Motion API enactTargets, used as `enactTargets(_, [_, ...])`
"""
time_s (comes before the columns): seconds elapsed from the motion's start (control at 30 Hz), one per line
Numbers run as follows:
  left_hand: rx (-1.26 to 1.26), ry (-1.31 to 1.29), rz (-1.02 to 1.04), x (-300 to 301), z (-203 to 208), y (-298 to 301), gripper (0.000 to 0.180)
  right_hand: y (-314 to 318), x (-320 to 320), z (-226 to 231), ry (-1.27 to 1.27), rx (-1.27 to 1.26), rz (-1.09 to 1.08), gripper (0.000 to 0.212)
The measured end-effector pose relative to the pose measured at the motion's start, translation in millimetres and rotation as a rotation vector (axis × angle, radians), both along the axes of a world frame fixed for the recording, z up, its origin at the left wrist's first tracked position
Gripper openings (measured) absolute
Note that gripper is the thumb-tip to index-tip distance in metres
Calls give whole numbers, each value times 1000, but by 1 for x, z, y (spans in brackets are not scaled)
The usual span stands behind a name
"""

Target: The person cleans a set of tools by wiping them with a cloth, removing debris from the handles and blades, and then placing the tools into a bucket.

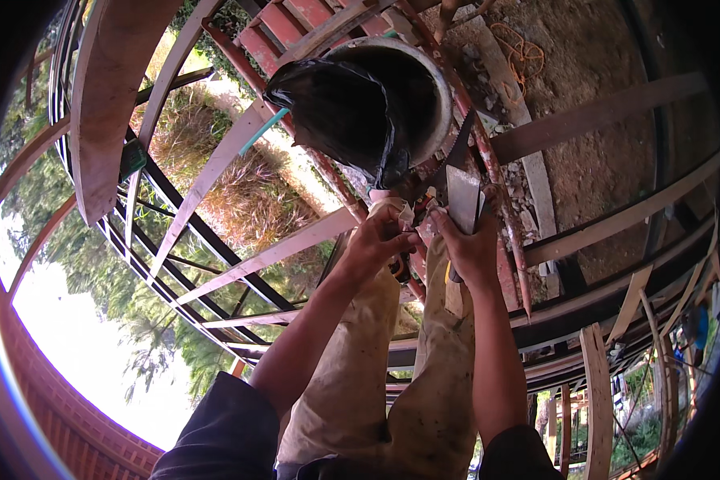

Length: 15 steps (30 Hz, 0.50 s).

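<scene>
At the rack's far end: a grey-rimmed bucket (pixel 442 96) sits between the two long edges of the red rack (pixel 488 160), with a black bag (pixel 328 112) over its left side.
Left hand (pixel 374 238): its fingers are bent in close at a small pale scrap (pixel 406 214); I cannot tell if they pinch it.
Right hand (pixel 474 246): its fingers are clamped on a flat metal blade (pixel 462 196), which points up, near the rack's right edge.
Scrap's place: between the two hands, just below the bag's low end.
Cut danger: the blade is near the left fingers, so a slip could nick them.
Drop danger: a loose grip could let the blade fall past the rack's edge to the ground (pixel 584 56).
Bag danger: its loose end hangs near both hands, so a quick tug might snag it.
</scene>
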<state>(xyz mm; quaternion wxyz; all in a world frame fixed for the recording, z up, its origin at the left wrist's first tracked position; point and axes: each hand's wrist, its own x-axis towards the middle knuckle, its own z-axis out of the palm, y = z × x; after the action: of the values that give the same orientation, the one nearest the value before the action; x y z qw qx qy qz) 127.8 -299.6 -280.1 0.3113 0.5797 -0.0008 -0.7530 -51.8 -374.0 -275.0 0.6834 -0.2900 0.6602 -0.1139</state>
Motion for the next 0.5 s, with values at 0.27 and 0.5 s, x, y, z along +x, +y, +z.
enactTargets(0.27, [11, -268, -399, 9, 8, -2, 25, -13, 21, -21, 83, -211, -143, 29])
enactTargets(0.5, [104, -75, 157, 13, -8, 24, 11, -51, 30, -7, -10, -241, 49, 53])
